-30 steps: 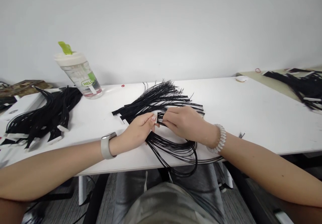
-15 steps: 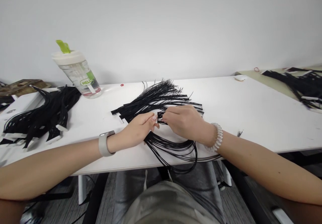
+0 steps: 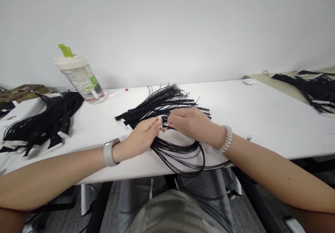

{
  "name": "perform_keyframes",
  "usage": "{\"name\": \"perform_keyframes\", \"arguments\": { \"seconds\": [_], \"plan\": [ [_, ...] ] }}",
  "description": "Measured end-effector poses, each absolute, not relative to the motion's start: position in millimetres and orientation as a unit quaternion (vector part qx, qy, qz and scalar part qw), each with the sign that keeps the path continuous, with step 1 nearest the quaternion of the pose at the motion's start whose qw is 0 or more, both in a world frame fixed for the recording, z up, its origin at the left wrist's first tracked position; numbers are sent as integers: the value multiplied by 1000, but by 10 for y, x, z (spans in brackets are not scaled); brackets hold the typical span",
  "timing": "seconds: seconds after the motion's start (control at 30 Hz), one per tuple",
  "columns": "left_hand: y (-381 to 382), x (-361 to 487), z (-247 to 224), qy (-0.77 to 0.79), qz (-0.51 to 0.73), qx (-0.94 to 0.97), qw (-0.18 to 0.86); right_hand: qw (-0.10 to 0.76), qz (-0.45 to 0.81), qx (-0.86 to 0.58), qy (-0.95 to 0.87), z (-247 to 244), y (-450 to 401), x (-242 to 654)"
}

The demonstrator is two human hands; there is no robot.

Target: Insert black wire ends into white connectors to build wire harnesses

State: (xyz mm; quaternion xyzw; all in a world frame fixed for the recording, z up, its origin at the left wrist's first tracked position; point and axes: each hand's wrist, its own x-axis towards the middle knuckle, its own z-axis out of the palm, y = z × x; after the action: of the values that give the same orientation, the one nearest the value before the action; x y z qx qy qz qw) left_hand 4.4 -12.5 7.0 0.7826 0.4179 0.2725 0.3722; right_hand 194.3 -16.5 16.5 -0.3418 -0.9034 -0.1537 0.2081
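Observation:
My left hand (image 3: 144, 132) is closed, with a small white connector (image 3: 160, 118) pinched between thumb and finger. Close beside it, my right hand (image 3: 187, 121) is bent in a pinch at the black wires by that connector; its fingertips are partly hidden. Loose black wires (image 3: 180, 152) loop down from below my hands over the table's front edge. Behind both hands lies a bundle of black wires (image 3: 159, 102), fanned out, with bare thin ends at the back and white connectors at its left side.
On the white table (image 3: 235, 114), a clear bottle (image 3: 85, 81) with a green spout stands at the back left. A heap of black cables (image 3: 52, 116) with white connectors lies left of it. More black cables (image 3: 309, 88) lie at the far right. A white wall rises behind.
Both hands stay almost in the same place. My right fingers have shifted slightly left, closer to the connector in my left hand. The view has moved a little.

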Motion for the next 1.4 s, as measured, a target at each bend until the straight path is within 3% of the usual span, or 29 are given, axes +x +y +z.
{"name": "perform_keyframes", "arguments": {
  "seconds": [0.17,0.3,0.43,0.57,0.73,1.0,1.13,1.4],
  "plan": [
    [-71,38,12,455,347,718,395,325,-32,-339,-882,343,-152,2095],
    [-22,41,-35,458,402,635,475,380,-44,-412,-827,434,-179,2182],
    [-22,52,-22,449,447,576,517,297,66,-478,-824,375,-226,2168],
    [-48,32,-7,463,423,603,494,173,243,-361,-884,285,-307,2000],
    [-54,2,3,473,410,673,394,197,165,-308,-916,207,-365,1725],
    [-75,24,18,464,409,701,355,209,70,-329,-918,56,-281,1693],
    [-92,27,13,464,420,698,347,213,105,-326,-915,99,-281,1720],
    [-90,23,17,455,425,704,341,184,297,-375,-859,216,-346,1725]
  ]
}}
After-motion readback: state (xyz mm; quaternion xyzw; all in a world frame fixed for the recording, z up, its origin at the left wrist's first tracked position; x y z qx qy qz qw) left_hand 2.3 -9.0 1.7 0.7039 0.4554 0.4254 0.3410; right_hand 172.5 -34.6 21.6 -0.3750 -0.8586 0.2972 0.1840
